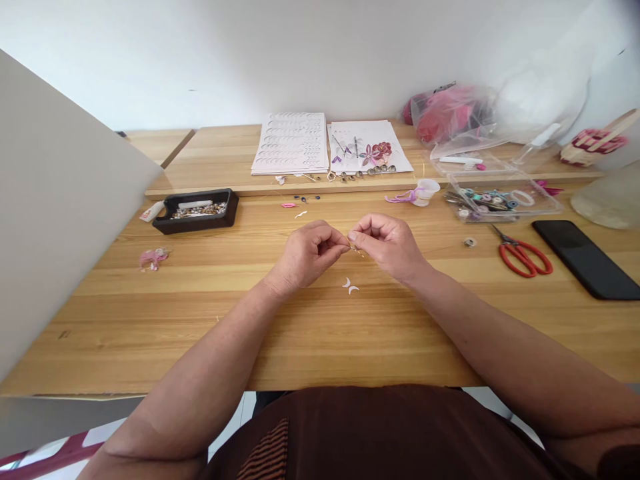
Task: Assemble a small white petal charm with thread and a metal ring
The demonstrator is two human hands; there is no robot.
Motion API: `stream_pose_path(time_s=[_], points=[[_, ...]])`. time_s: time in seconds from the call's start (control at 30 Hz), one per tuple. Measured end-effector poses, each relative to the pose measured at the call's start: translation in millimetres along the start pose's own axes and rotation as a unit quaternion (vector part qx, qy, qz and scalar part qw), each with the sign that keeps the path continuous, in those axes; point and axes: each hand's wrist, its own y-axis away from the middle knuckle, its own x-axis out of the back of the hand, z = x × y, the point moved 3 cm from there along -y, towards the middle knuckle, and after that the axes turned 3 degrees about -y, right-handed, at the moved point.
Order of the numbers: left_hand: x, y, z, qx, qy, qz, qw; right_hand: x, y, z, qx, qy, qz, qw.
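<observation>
Above the middle of the table [320,340], my left hand [314,255] and my right hand [387,245] meet with their fingertips almost touching. Both hands are pinched closed on a thin gold wire piece [357,251], which shows between and just below the right fingertips. Its exact shape is too small to make out, and the fingers cover part of it. Two small white crescent pieces [350,287] lie on the wood just below my hands. Beyond my left hand is a small wavy white piece [301,214].
On the left stand a black tray [230,212] of beads and a pink tangle [153,259]. Red-handled scissors [525,259], a thread spool [469,242], a black phone [587,259] and a clear box [537,205] lie right. Printed sheets [290,143] rest on the raised shelf behind.
</observation>
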Motion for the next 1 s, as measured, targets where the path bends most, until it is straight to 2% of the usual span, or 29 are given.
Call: stream_pose_path(time_s=[0.13, 0.2, 0.27, 0.37, 0.5, 0.6, 0.67, 0.77, 0.9, 1.0], points=[[0.2, -0.7, -4.9, 0.074, 0.085, 0.04, 0.993, -5.3, -3.2, 17.1, -0.144, -0.14, -0.017, 0.979], [-0.8, -0.9, -8.9, 0.127, 0.139, 0.061, 0.98, -10.4, -0.2, 20.5, -0.179, -0.158, -0.026, 0.971], [-2.0, -1.0, -12.8, 0.167, 0.167, 0.082, 0.968, -14.7, 4.1, 19.0, -0.172, -0.129, -0.039, 0.976], [-2.2, -0.9, -17.5, 0.181, 0.134, 0.106, 0.969, -17.4, 11.7, 8.5, -0.103, -0.02, -0.044, 0.994], [-1.1, -0.3, -17.0, 0.115, 0.024, 0.082, 0.99, -13.6, 18.2, -11.9, 0.027, 0.108, 0.006, 0.994], [-1.0, 0.4, -10.2, 0.035, -0.025, 0.025, 0.999, -7.3, 15.0, -17.6, 0.069, 0.127, 0.03, 0.989], [-1.0, 1.0, -5.6, 0.0, -0.028, -0.002, 1.0, -2.7, 9.3, -13.8, 0.062, 0.11, 0.034, 0.991], [-0.8, 0.9, -2.6, 0.004, -0.003, -0.002, 1.0, 0.8, 0.2, -0.7, 0.016, 0.05, 0.019, 0.998], [-0.7, -0.3, -7.2, 0.099, 0.097, 0.05, 0.989, -3.5, -3.4, 16.7, -0.092, -0.072, -0.011, 0.993], [-1.3, -0.8, -13.6, 0.181, 0.141, 0.083, 0.97, -9.0, 1.0, 17.8, -0.12, -0.089, -0.03, 0.988]])
